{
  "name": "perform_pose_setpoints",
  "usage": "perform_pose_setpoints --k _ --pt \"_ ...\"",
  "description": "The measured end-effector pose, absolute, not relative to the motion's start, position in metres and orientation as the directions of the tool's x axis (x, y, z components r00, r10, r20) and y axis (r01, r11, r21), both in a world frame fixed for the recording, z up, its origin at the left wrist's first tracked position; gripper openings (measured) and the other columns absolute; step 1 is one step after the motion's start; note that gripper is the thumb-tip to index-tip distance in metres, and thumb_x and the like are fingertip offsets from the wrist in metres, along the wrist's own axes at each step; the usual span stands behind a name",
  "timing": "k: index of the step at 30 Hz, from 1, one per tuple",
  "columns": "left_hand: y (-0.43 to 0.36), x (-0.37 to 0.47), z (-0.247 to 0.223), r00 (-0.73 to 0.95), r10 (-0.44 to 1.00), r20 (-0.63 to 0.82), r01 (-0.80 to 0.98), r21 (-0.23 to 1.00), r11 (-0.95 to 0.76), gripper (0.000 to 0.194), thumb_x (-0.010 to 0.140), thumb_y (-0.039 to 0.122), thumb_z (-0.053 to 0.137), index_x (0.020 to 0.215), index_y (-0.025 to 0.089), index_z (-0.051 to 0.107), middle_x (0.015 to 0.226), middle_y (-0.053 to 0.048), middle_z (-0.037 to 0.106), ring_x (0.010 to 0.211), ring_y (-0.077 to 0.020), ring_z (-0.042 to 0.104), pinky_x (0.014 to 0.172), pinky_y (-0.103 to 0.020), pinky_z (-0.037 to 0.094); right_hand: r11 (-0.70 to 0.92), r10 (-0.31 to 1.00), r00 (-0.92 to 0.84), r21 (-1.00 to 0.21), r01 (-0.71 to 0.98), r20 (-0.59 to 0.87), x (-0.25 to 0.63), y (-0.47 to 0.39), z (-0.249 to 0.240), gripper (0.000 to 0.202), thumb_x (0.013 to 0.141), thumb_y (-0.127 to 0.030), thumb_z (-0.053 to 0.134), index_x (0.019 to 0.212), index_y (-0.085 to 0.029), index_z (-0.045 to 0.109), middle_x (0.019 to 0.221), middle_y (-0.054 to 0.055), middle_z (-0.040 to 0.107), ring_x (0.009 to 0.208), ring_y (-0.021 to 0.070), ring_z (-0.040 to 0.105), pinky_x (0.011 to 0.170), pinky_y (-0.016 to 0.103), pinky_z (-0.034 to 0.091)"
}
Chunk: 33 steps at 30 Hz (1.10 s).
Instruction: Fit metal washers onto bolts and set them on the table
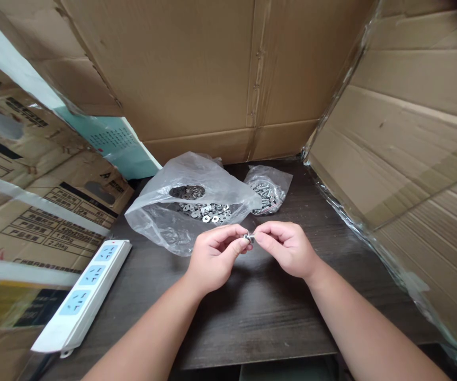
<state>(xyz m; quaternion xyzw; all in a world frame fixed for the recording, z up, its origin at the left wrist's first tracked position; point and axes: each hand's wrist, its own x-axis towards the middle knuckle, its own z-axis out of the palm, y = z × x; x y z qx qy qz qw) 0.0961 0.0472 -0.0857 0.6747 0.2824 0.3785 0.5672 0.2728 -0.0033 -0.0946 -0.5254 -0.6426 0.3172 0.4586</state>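
Observation:
Between my two hands, above the dark tabletop, is a small silvery bolt (251, 237) with what looks like a washer on it. My left hand (217, 256) pinches one end with thumb and fingers. The other end is gripped by the thumb and forefinger of my right hand (286, 246). My fingertips cover much of the bolt, so its full shape is hidden. Just beyond my left hand lies an open clear plastic bag (152, 211) with many flat metal washers (208, 211) in it. Behind my right hand rests a smaller clear bag of bolts (267, 196).
A white power strip (93, 280) lies along the left side of the dark table (276, 323). Cardboard walls (196, 69) enclose the back, left and right. A pale green printed sheet (113, 140) leans in the back left corner.

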Motion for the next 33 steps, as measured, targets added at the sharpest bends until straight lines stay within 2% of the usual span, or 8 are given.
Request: perform_pose_setpoints --k 15,19,22,25,33 --pt "0.0473 0.0974 -0.0881 0.54 0.825 0.165 -0.058 0.986 -0.159 0.022 0.075 0.03 0.067 0.085 0.011 0.067 0.073 -0.004 0.066 0.066 -0.0065 0.062 0.064 -0.015 0.053 0.241 0.967 -0.03 -0.874 0.422 0.252 0.2739 -0.0007 -0.0955 0.044 0.088 -0.047 0.046 0.073 -0.008 0.062 0.065 0.004 0.053 0.06 0.0021 0.043 0.057 0.014 0.036" --pt "0.0466 0.0969 -0.0882 0.53 0.833 0.16 -0.076 0.987 -0.141 0.023 0.074 0.03 0.068 0.086 0.011 0.066 0.073 -0.004 0.066 0.065 -0.0075 0.063 0.063 -0.016 0.053 0.226 0.966 0.031 -0.901 0.37 0.255 0.2753 -0.0015 -0.0969 0.044 0.085 -0.05 0.05 0.095 -0.01 0.064 0.065 0.003 0.053 0.055 0.0019 0.04 0.052 0.014 0.034" --pt "0.0465 0.0971 -0.087 0.527 0.834 0.166 -0.078 0.986 -0.147 0.022 0.074 0.03 0.068 0.085 0.011 0.066 0.072 -0.004 0.066 0.064 -0.0075 0.063 0.063 -0.017 0.053 0.232 0.968 0.016 -0.916 0.328 0.25 0.2751 -0.0037 -0.0989 0.047 0.083 -0.049 0.053 0.107 -0.009 0.06 0.053 -0.002 0.039 0.047 0.0007 0.029 0.047 0.015 0.028" --pt "0.0466 0.097 -0.0851 0.542 0.821 0.183 -0.083 0.983 -0.164 0.02 0.075 0.03 0.067 0.083 0.011 0.066 0.071 -0.003 0.065 0.064 -0.006 0.061 0.063 -0.015 0.052 0.275 0.959 -0.026 -0.904 0.327 0.282 0.2746 -0.0048 -0.1003 0.043 0.082 -0.044 0.055 0.105 -0.008 0.06 0.05 -0.004 0.031 0.046 0.0004 0.027 0.047 0.015 0.026" --pt "0.0475 0.0965 -0.0851 0.563 0.801 0.204 -0.084 0.978 -0.19 0.018 0.077 0.029 0.065 0.083 0.012 0.067 0.072 -0.002 0.064 0.066 -0.0046 0.061 0.064 -0.014 0.051 0.312 0.949 -0.065 -0.887 0.341 0.309 0.2754 -0.0038 -0.1002 0.036 0.082 -0.039 0.057 0.098 -0.008 0.065 0.05 -0.002 0.037 0.046 -0.0003 0.028 0.046 0.014 0.025"
